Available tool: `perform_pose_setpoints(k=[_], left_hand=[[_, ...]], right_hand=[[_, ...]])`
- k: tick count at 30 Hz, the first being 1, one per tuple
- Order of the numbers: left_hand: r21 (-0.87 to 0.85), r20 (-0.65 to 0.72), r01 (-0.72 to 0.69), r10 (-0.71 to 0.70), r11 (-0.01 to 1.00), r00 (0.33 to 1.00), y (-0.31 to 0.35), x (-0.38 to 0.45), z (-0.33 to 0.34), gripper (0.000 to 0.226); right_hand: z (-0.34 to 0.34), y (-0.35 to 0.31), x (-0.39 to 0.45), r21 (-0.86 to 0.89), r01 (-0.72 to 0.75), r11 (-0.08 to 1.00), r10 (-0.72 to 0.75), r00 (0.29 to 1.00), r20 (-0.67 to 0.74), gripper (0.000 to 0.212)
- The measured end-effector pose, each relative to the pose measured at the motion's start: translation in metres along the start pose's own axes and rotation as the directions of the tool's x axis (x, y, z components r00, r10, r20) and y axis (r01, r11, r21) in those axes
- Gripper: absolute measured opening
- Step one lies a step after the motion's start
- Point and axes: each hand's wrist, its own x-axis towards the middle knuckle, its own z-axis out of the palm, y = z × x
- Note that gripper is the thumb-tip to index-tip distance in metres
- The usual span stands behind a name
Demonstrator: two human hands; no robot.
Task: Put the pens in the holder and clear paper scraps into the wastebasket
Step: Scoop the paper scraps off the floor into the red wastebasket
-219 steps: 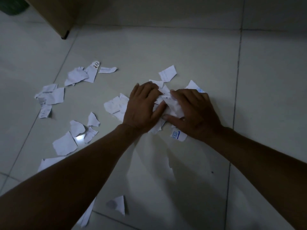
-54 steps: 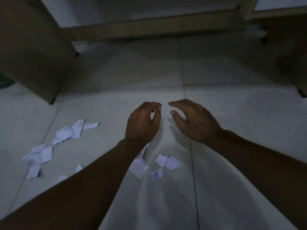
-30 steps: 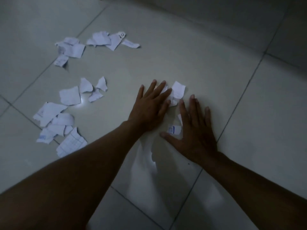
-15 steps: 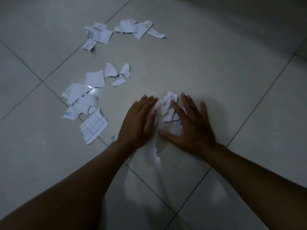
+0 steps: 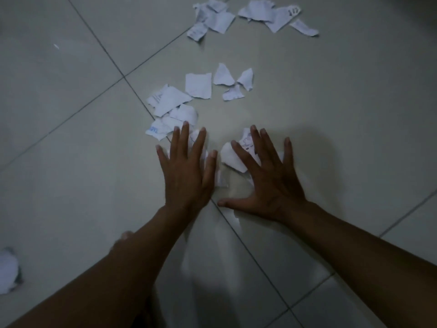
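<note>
Torn white paper scraps lie on a pale tiled floor [image 5: 71, 162]. My left hand [image 5: 186, 170] lies flat with spread fingers on a few scraps, next to a cluster of scraps [image 5: 172, 110] just beyond its fingertips. My right hand [image 5: 264, 178] also lies flat, fingers spread, pressing a crumpled scrap [image 5: 233, 156]. A second group of scraps [image 5: 221, 82] lies farther out, and a third group [image 5: 253, 16] sits at the top edge. No pens, holder or wastebasket are in view.
A blurred white object [image 5: 8, 269] shows at the lower left edge. Dark grout lines cross the floor diagonally. The lighting is dim.
My hands have moved apart and toward the left cluster; the small pile that sat between them is now split, part under each hand. The view has shifted, so the scraps appear higher.
</note>
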Motion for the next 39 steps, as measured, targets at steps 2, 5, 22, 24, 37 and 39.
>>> perform_pose_setpoints(k=[2, 5, 22, 24, 37, 39], left_hand=[[0.002, 0.077, 0.05, -0.05, 0.999, 0.996, -0.005, 0.001, 0.007, 0.07], [-0.093, 0.098, 0.034, -0.025, 0.995, 0.995, -0.005, 0.011, 0.012, 0.069], [-0.085, 0.012, 0.006, -0.005, 0.996, 1.0, -0.026, 0.115, 0.007, 0.074], [-0.165, -0.06, -0.065, 0.056, 0.984, 0.997, -0.021, 0.111, 0.009, 0.065], [-0.318, -0.064, -0.146, 0.133, 0.937, 0.989, -0.005, 0.13, 0.012, 0.055], [-0.316, -0.098, -0.188, 0.165, 0.93, 0.981, -0.003, 0.137, 0.006, 0.047]], right_hand=[[0.004, -0.006, 0.011, -0.024, -0.011, 1.0, 0.01, 1.0, -0.011, 0.116], [0.008, -0.006, 0.033, -0.055, -0.013, 0.998, 0.011, 1.0, -0.027, 0.106], [-0.005, 0.015, 0.091, -0.001, -0.016, 1.0, 0.016, 0.999, -0.041, 0.124], [-0.005, 0.018, 0.097, 0.029, -0.035, 0.999, 0.037, 0.997, -0.062, 0.124], [-0.02, 0.05, 0.134, -0.027, 0.123, 0.992, -0.125, 0.99, -0.071, 0.12], [-0.018, 0.057, 0.13, 0.013, 0.091, 0.996, -0.088, 0.985, -0.15, 0.112]])
